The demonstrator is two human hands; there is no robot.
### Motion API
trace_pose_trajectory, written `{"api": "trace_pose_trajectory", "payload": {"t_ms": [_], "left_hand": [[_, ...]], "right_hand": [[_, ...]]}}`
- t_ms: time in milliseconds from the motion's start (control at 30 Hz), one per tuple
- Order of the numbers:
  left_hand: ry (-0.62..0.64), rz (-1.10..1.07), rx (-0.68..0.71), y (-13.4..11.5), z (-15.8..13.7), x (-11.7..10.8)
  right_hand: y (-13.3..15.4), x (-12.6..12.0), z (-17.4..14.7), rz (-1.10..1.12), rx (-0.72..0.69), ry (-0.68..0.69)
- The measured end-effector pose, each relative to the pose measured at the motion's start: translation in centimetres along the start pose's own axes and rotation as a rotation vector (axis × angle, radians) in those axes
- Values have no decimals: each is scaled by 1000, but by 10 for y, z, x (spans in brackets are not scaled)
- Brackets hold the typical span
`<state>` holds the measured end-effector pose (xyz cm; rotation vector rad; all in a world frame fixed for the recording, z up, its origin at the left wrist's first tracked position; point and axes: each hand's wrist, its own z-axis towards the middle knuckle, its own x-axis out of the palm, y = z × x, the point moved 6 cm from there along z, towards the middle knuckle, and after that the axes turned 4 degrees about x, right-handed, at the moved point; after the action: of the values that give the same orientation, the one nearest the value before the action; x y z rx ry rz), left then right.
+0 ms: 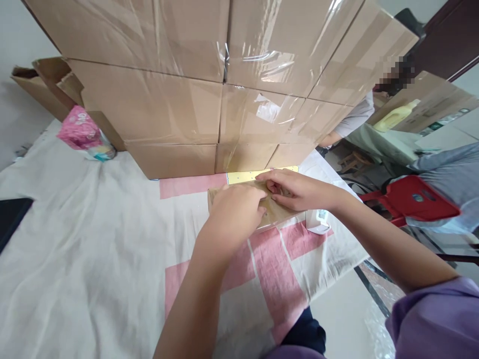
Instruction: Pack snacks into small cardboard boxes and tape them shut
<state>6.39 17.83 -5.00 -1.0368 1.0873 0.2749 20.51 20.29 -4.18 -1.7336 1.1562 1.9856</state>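
Note:
A small flat cardboard box (pixel 275 212) with a shiny, tape-like clear covering lies on the cloth-covered table in front of me. My left hand (pixel 237 204) is closed over its left part, the fingertips pressing near the middle of the top. From the right, my right hand (pixel 290 188) rests on the far right part of the same box. Its fingers are curled in a pinch, and whatever is between them is too small to make out. Right beside the box stands a small white object with a printed label (pixel 318 221).
A tall stack of taped cardboard boxes (pixel 172 107) rises just behind my hands. To its left are a pink packet (pixel 80 129) and an open carton (pixel 48 82). A dark flat object (pixel 13 217) lies far left. Other people sit at right near a red chair (pixel 422 197).

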Motion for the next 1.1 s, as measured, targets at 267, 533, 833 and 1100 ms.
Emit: {"api": "trace_pose_trajectory", "payload": {"t_ms": [267, 533, 833, 1100], "left_hand": [[20, -34, 1, 0, 1, 1], [8, -35, 14, 2, -1, 0], [-18, -73, 27, 0, -1, -3], [3, -41, 15, 1, 1, 0]], "right_hand": [[1, -2, 0, 22, 16, 78], [5, -19, -18, 145, 56, 31], [16, -9, 2, 66, -5, 171], [16, -2, 3, -26, -22, 147]]}}
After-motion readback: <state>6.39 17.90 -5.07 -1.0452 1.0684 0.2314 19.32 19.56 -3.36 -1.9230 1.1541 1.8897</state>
